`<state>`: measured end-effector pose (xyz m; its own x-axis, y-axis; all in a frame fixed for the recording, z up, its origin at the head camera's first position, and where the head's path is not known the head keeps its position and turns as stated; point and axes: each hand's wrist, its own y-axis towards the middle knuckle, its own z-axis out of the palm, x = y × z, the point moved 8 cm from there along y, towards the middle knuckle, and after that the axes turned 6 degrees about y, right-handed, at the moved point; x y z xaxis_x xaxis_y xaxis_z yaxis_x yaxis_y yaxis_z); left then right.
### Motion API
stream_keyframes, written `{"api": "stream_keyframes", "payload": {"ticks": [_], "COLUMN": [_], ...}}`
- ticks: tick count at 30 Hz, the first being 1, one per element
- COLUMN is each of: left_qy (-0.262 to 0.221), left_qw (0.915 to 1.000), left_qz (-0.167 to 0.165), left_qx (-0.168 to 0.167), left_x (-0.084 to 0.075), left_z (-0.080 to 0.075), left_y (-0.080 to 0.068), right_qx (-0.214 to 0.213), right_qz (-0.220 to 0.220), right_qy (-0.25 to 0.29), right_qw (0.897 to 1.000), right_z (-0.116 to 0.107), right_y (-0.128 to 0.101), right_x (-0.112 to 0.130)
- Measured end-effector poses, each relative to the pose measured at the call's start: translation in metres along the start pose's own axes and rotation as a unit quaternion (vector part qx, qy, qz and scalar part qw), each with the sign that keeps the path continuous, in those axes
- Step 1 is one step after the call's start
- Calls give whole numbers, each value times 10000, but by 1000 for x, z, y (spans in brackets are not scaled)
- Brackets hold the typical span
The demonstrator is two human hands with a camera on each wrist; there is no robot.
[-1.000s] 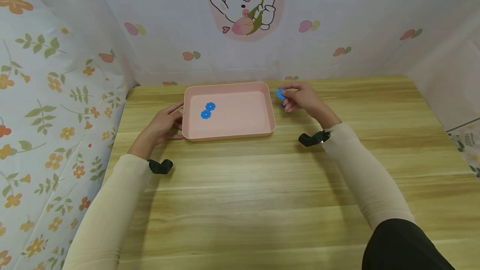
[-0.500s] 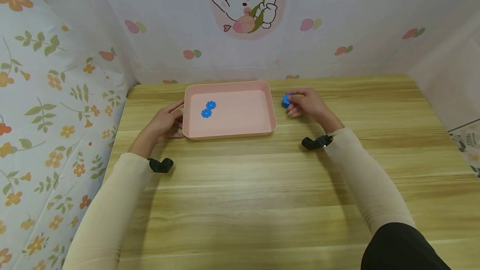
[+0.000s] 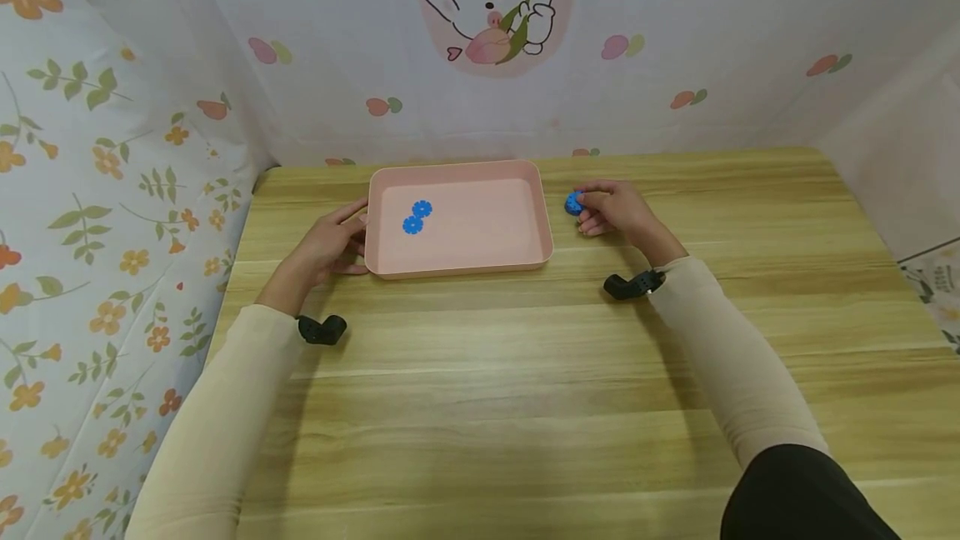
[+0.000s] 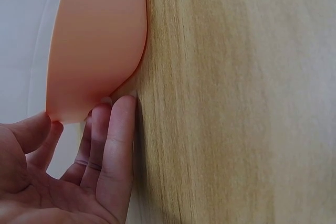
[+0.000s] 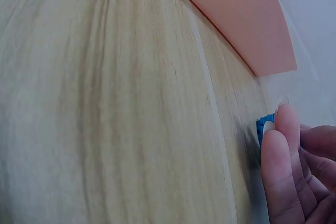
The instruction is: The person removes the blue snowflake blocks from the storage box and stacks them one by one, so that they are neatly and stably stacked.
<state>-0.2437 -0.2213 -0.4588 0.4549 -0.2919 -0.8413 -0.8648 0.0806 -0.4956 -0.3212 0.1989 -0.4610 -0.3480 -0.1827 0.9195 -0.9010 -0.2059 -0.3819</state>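
Note:
Two blue flower-shaped discs (image 3: 417,217) lie flat, edge to edge, in the left half of a shallow pink tray (image 3: 480,250). My left hand (image 3: 324,247) rests at the tray's left end. In the left wrist view its fairly straight fingers (image 4: 118,145) touch the outer wall, and the thumb is at the rim. To the right of the tray my right hand (image 3: 615,208) pinches a small stack of blue notched discs (image 3: 573,203) low over the table. The right wrist view shows only a sliver of the stack (image 5: 261,127); fingers hide the rest.
The wooden table (image 3: 480,390) ends at the back against a white printed curtain (image 3: 315,40). A floral cloth (image 3: 127,273) hangs along the left side. Each wrist carries a black camera mount, such as the right mount (image 3: 630,284).
My right hand has drawn slightly away from the tray, to the right and down. The disc it held up now sits with the other blue discs. My left hand has stayed put.

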Motion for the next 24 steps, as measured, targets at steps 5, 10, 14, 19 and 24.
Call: {"api": "stream_keyframes", "payload": {"ticks": [5, 10, 14, 19, 24], "left_qy": [-31, -9, -27, -26, 6], "left_qw": [10000, 10000, 10000, 9999, 9999], "left_qz": [-7, 23, -41, -99, -39], "left_qx": [-6, -29, 45, 112, 141], "left_x": [0, 1, -2, -11, -19], "left_z": [-1, -2, 0, 3, 6], "left_y": [0, 1, -3, -14, -23], "right_qx": [12, -19, -10, 45, 263], "right_qz": [91, 104, 29, -121, -189], "right_qy": [-97, -273, -416, -731, -1107], "right_qw": [9999, 9996, 9991, 9972, 9933], "right_z": [-1, -9, -11, -6, 4], "right_y": [0, 6, 7, 8, 11], "right_x": [1, 4, 20, 43, 62]}}
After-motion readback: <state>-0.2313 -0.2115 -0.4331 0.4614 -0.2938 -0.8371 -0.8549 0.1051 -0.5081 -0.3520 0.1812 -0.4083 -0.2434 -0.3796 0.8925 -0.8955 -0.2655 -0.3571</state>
